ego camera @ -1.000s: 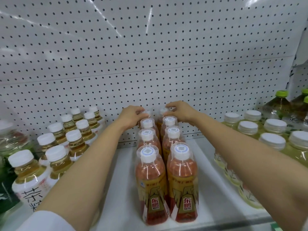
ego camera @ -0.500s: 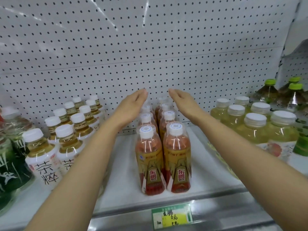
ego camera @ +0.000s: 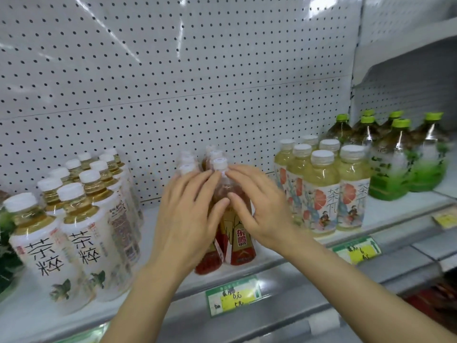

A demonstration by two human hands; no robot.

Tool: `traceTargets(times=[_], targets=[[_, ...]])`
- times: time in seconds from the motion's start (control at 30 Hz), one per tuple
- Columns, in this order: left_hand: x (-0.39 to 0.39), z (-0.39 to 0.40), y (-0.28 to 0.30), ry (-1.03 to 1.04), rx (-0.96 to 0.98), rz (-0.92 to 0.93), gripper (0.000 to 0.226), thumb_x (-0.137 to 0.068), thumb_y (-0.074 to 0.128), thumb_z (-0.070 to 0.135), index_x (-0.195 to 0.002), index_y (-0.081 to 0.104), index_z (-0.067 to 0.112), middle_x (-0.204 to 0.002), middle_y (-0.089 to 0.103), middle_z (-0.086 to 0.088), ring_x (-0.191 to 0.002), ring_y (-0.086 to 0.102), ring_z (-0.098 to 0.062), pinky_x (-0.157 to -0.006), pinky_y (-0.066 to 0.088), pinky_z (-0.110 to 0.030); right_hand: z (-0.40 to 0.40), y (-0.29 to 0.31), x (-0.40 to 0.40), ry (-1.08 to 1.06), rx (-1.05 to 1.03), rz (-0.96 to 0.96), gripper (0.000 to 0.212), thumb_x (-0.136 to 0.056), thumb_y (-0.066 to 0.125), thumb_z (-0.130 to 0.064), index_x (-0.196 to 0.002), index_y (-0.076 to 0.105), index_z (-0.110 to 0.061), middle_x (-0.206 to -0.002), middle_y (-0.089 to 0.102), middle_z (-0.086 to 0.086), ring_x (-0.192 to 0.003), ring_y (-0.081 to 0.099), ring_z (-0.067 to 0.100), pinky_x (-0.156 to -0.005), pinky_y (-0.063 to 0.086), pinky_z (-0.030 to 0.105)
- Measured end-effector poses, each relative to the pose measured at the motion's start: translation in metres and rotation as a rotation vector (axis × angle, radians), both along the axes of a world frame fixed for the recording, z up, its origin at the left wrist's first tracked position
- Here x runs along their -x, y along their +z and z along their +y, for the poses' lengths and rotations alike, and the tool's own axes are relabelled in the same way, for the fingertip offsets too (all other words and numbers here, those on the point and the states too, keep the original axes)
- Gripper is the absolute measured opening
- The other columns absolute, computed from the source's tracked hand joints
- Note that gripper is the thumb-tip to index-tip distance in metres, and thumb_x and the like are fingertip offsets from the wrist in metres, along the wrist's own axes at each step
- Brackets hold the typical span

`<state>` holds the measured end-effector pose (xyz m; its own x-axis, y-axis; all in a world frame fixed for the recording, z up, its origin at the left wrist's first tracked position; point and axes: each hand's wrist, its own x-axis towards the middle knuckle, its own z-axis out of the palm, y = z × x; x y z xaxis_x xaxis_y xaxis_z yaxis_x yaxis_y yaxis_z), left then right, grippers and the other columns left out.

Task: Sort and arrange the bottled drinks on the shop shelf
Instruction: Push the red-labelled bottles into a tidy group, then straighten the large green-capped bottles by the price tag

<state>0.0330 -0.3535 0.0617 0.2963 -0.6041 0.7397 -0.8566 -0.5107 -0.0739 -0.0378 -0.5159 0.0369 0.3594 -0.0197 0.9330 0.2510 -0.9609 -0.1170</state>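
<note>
Red bottles (ego camera: 238, 243) half hidden; left hand (ego camera: 185, 219), right hand (ego camera: 262, 209) fingers straight, touching front pair.

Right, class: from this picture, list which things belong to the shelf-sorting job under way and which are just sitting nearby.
In the job:
left hand
right hand
front orange-red bottles, both hands on them
shelf

Just nearby:
white-labelled tea bottles
pale yellow bottles
green-capped bottles
price tags
pegboard

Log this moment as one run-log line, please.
stage: straightening front red drink bottles | left hand: fingers straight, on bottles | right hand: fingers straight, on bottles | bottles: upright on shelf
</note>
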Motion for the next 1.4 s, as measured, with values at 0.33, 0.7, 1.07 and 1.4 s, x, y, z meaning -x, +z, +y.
traceTargets(times=[0.33, 0.7, 1.07, 1.4], targets=[[0.017, -0.018, -0.004, 0.094, 0.115, 0.098, 0.057, -0.098, 0.036, 0.050, -0.136, 0.056, 0.012, -0.135, 0.061, -0.007, -0.134, 0.043, -0.029, -0.114, 0.030, -0.056, -0.024, -0.044, 0.058, -0.206, 0.002, 0.118, 0.042, -0.094, 0.056, -0.020, -0.133, 0.059, -0.004, -0.135, 0.061, 0.008, -0.125, 0.057, 0.020, -0.104, 0.047, 0.038], [0.082, -0.141, 0.006, -0.115, 0.053, -0.017, 0.050, -0.094, 0.046, 0.041, -0.131, 0.059, 0.010, -0.133, 0.060, -0.011, -0.125, 0.054, -0.032, -0.113, 0.032, -0.053, -0.137, -0.024, 0.124, -0.423, 0.026, 0.089, 0.041, -0.089, 0.062, -0.016, -0.128, 0.062, -0.003, -0.132, 0.062, 0.009, -0.124, 0.056, 0.026, -0.104, 0.045, 0.043], [0.113, -0.226, 0.000, 0.058, -0.034, -0.019, 0.056, -0.095, 0.042, 0.043, -0.139, 0.051, 0.009, -0.138, 0.055, -0.010, -0.128, 0.048, -0.032, -0.110, 0.037, -0.045, -0.206, -0.006, 0.133, -0.265, 0.125, 0.095, 0.041, -0.092, 0.056, -0.021, -0.128, 0.062, -0.004, -0.131, 0.062, 0.009, -0.122, 0.056, 0.025, -0.104, 0.045, 0.041], [0.138, -0.259, -0.004, 0.063, 0.081, -0.155, 0.046, -0.094, 0.049, 0.036, -0.129, 0.059, 0.008, -0.133, 0.059, -0.013, -0.127, 0.051, -0.035, -0.112, 0.034, -0.053, -0.256, -0.022, 0.161, -0.216, 0.144, 0.080, 0.039, -0.091, 0.061, -0.017, -0.128, 0.063, -0.004, -0.129, 0.064, 0.009, -0.120, 0.059, 0.025, -0.102, 0.047, 0.038]])
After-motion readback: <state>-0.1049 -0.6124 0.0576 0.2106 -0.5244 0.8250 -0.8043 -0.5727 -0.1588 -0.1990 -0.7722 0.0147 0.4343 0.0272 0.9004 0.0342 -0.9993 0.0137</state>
